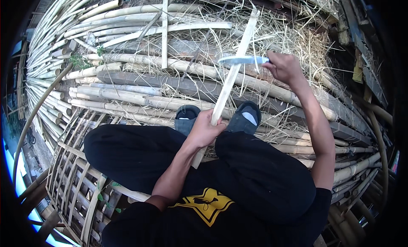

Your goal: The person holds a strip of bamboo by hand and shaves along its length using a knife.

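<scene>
A long pale bamboo strip slants from my lap up and away to the right. My left hand is closed round its lower part, between my knees. In my right hand is a knife, gripped by its handle. The blade points left and lies across the upper half of the strip; whether it touches the wood I cannot tell. A thin shaving hangs beside the strip, just left of my right hand.
Curly shavings cover the ground ahead and to the right. Bamboo poles lie crosswise under my sandalled feet. Two split strips cross at the upper left. A woven bamboo lattice stands at my left. Stacked poles are at right.
</scene>
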Demonstrator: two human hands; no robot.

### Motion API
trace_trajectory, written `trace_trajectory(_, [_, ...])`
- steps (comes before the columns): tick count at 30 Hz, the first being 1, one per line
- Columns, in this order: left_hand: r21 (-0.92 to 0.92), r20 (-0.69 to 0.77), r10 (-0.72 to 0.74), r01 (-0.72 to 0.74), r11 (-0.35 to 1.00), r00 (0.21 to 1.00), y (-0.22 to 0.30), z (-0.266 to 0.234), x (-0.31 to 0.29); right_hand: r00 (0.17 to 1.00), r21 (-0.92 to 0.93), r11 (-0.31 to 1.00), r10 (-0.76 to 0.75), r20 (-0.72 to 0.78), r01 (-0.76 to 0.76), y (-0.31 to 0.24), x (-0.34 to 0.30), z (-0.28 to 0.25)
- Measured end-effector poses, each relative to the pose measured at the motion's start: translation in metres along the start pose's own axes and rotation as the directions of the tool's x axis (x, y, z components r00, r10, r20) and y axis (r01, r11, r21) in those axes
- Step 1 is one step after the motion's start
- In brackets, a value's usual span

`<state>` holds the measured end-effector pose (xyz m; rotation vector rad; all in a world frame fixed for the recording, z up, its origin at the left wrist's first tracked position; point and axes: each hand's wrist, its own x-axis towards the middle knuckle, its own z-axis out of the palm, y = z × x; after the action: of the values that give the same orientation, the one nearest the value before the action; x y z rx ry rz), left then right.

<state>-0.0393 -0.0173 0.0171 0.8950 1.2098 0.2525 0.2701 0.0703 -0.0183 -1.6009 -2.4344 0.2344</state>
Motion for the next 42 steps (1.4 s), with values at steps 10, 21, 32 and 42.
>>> trace_trajectory(10, [-0.047, -0.064, -0.002, -0.001, 0.999, 0.998, 0.005, -0.006, 0.001, 0.633, 0.407, 0.680, 0.727, -0.265, -0.610, 0.093, 0.018, -0.066])
trace_trajectory(21, [0.116, -0.153, 0.123, -0.106, 0.988, 0.980, -0.011, -0.001, 0.013, 0.957, 0.492, 0.842, 0.090, 0.275, -0.220, -0.117, -0.047, 0.017])
trace_trajectory(32, [0.382, -0.200, 0.208, -0.120, 0.916, 0.957, 0.001, 0.001, 0.014, 0.990, 0.268, 0.964, -0.040, 0.135, 0.002, -0.088, -0.040, 0.040])
trace_trajectory(42, [0.338, -0.250, 0.271, -0.179, 0.924, 0.930, 0.001, 0.004, 0.019, 0.997, 0.064, 0.997, -0.032, -0.073, 0.037, -0.066, -0.030, 0.052])
